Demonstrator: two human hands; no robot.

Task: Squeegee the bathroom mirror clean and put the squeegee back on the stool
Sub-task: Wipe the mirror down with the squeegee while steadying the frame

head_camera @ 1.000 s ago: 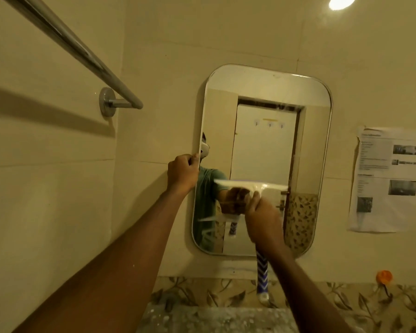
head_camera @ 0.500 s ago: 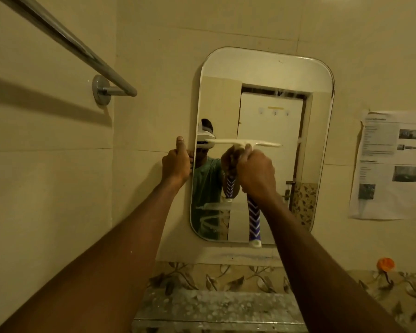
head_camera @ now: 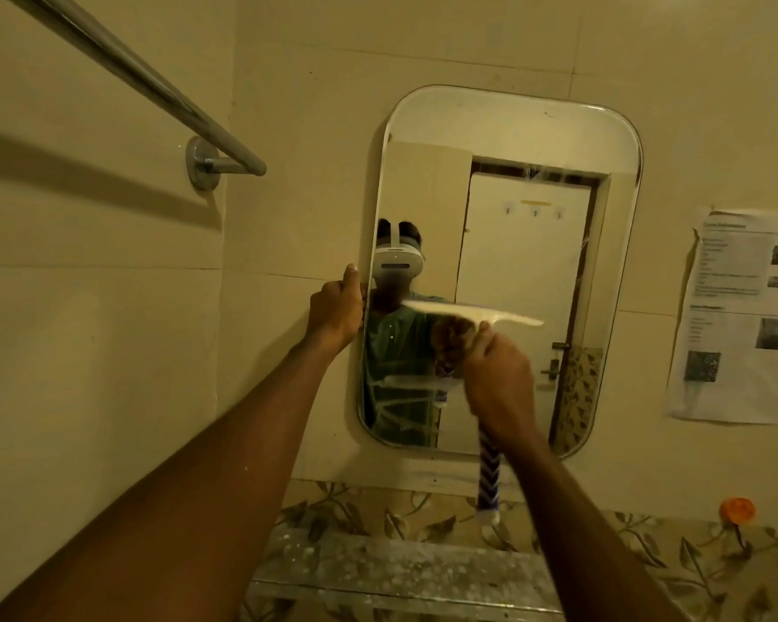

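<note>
Midway down the mirror (head_camera: 513,127), the squeegee (head_camera: 468,312) blade lies tilted against the glass, its handle clamped in the right hand (head_camera: 497,374); the left hand (head_camera: 335,309) grips the mirror's left edge. Level the blade, press evenly, and overlap the streaks lower left.

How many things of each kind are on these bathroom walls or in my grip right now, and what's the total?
mirror: 1
squeegee: 1
towel rail: 1
printed sheet: 1
small orange object: 1
Total: 5
</note>
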